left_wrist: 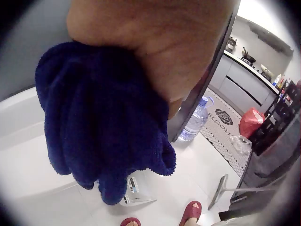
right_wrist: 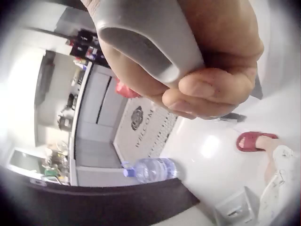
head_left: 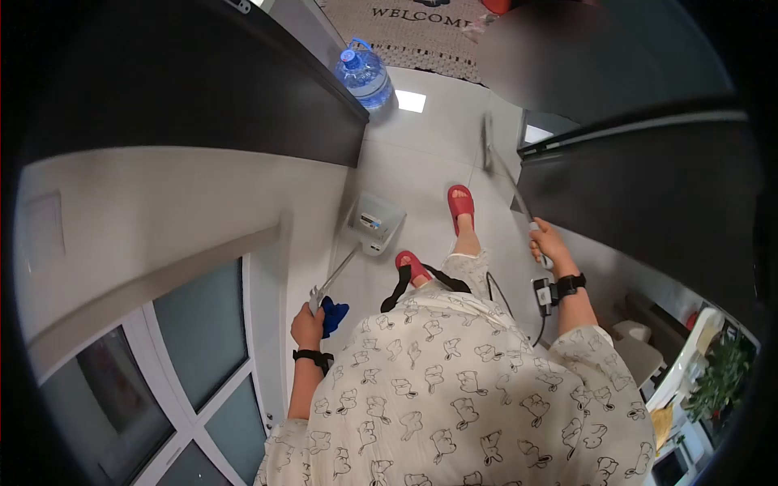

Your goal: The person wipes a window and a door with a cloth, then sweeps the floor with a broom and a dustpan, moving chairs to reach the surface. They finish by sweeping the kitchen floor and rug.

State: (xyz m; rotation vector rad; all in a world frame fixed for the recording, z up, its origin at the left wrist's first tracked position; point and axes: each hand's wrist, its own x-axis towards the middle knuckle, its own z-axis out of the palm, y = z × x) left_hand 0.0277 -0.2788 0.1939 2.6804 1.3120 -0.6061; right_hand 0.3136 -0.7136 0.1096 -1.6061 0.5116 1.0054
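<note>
The left hand (head_left: 306, 327) grips the handle of a long-handled dustpan (head_left: 378, 220), whose pan rests on the floor left of the feet. A dark blue cloth (head_left: 334, 316) hangs at that same hand; in the left wrist view the cloth (left_wrist: 103, 117) covers much of the picture below the palm. The right hand (head_left: 551, 245) is curled round the grey handle (right_wrist: 146, 33) of a long pole. At the pole's far end a narrow, flat head (head_left: 488, 142) stands on the floor ahead of the feet, near the dark door panel on the right.
A large blue water bottle (head_left: 365, 78) stands by the left door edge. Beyond it lies a welcome mat (head_left: 413, 36), with a red bag (left_wrist: 252, 122) near it. Dark door panels (head_left: 640, 194) flank the passage. Red slippers (head_left: 460, 204) are on the feet.
</note>
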